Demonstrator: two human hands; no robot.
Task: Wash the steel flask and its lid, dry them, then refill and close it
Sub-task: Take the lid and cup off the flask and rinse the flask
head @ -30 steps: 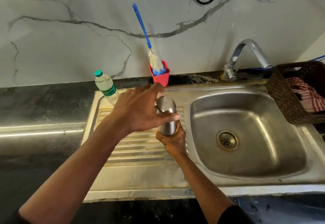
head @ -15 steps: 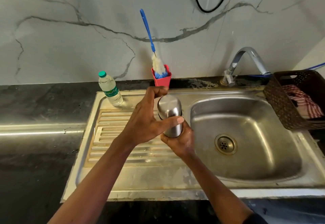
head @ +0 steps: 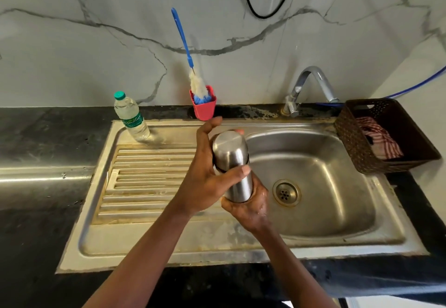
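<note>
Since the earlier frame my left hand (head: 205, 177) has closed from a loose reach into a grip round the domed steel lid (head: 229, 148), fingers curled behind it and the thumb laid across the front at the seam. My right hand (head: 248, 208) grips the base of the cylindrical brushed-steel flask (head: 237, 182) from below, holding it nearly upright over the left rim of the stainless sink basin (head: 337, 211), beside the ribbed draining board (head: 149, 175). The thumb hides the seam, so I cannot tell whether the lid is loosened. A clear plastic water bottle (head: 131, 117) stands at the board's back corner, and a blue-handled bottle brush (head: 183, 42) sits in a red plastic cup (head: 204, 109). A checked cloth (head: 376, 138) lies in the brown woven basket (head: 350, 143) near the chrome tap (head: 311, 83).
</note>
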